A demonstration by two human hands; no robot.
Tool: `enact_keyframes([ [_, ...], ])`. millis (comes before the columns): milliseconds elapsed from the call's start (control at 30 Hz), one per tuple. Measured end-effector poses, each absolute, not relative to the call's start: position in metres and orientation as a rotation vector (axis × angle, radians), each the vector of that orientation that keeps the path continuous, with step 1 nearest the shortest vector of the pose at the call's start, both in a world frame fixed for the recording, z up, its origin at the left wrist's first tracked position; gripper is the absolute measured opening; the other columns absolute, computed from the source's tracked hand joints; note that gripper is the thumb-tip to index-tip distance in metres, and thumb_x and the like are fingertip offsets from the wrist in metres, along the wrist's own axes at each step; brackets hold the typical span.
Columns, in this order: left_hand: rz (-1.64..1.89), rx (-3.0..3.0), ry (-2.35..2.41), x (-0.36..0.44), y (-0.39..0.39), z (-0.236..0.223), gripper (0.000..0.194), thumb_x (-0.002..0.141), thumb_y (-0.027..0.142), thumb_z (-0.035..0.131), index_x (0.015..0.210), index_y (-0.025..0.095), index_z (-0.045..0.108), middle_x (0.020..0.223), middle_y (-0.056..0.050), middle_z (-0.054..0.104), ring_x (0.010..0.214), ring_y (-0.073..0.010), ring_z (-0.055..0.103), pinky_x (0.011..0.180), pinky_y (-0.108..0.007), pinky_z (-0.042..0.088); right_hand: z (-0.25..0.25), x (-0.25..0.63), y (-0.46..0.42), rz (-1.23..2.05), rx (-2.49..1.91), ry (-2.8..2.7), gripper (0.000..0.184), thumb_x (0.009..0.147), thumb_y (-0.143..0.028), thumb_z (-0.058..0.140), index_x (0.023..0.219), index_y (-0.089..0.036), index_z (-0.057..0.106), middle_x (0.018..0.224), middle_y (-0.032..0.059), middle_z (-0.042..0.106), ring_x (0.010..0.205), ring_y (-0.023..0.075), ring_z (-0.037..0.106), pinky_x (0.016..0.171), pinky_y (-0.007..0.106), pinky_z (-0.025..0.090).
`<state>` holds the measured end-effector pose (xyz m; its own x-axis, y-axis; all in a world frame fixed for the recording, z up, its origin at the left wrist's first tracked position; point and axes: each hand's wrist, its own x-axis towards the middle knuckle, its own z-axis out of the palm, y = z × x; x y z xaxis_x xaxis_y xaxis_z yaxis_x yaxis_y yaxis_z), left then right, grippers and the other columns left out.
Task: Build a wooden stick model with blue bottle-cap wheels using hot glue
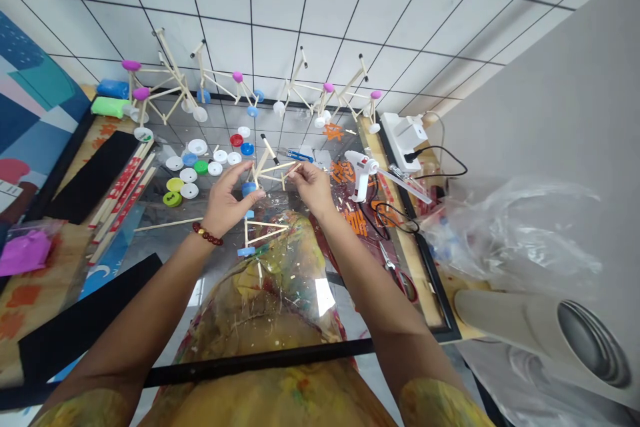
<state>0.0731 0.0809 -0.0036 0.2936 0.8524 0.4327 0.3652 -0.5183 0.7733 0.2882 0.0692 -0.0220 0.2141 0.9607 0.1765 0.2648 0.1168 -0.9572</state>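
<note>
Above a glass-topped table [165, 267], both my hands hold a small frame of thin wooden sticks [270, 167] with a blue bottle cap [249, 188] at its lower left. My left hand [227, 203], with a red bead bracelet on the wrist, pinches the frame by the blue cap. My right hand [313, 185] pinches a stick end at the frame's right side. Below the hands lies a triangular stick piece [263, 232] with blue caps, flat on the glass.
Loose bottle caps [200, 167] in white, blue, green, red and yellow lie left of the hands. Several finished stick models [240, 90] stand along the back. A white glue gun [361, 170] with black cord sits right, wooden sticks [120, 197] left, a plastic bag [505, 233] far right.
</note>
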Motion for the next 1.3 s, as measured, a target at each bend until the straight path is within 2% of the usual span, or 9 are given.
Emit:
enact_keyframes([
  [200, 1.192, 2.022, 1.076, 0.073, 0.081, -0.005, 0.054, 0.078, 0.033, 0.076, 0.128, 0.023, 0.061, 0.13, -0.009, 0.065, 0.119, -0.0267, 0.062, 0.106, -0.046, 0.049, -0.022, 0.288, 0.069, 0.738, -1.43, -1.312, 0.007, 0.078, -0.02, 0.053, 0.079, -0.022, 0.061, 0.072, -0.0018, 0.065, 0.071, 0.0169, 0.061, 0.075, 0.03, 0.05],
  [700, 1.178, 1.977, 1.081, 0.074, 0.08, -0.002, 0.055, 0.076, 0.031, 0.077, 0.128, 0.023, 0.062, 0.128, -0.008, 0.067, 0.114, -0.0255, 0.065, 0.106, -0.046, 0.049, -0.034, 0.289, 0.074, 0.816, -1.407, -1.247, 0.006, 0.078, -0.026, 0.057, 0.075, -0.022, 0.058, 0.072, -0.0011, 0.066, 0.07, 0.0166, 0.063, 0.074, 0.03, 0.051],
  [1300, 1.195, 1.973, 1.075, 0.074, 0.081, -0.007, 0.061, 0.074, 0.031, 0.079, 0.132, 0.023, 0.059, 0.129, -0.009, 0.067, 0.116, -0.0268, 0.065, 0.106, -0.046, 0.05, -0.023, 0.286, 0.069, 0.709, -1.506, -1.318, 0.01, 0.078, -0.028, 0.057, 0.075, -0.02, 0.063, 0.069, -0.0006, 0.066, 0.067, 0.0167, 0.061, 0.072, 0.029, 0.048],
])
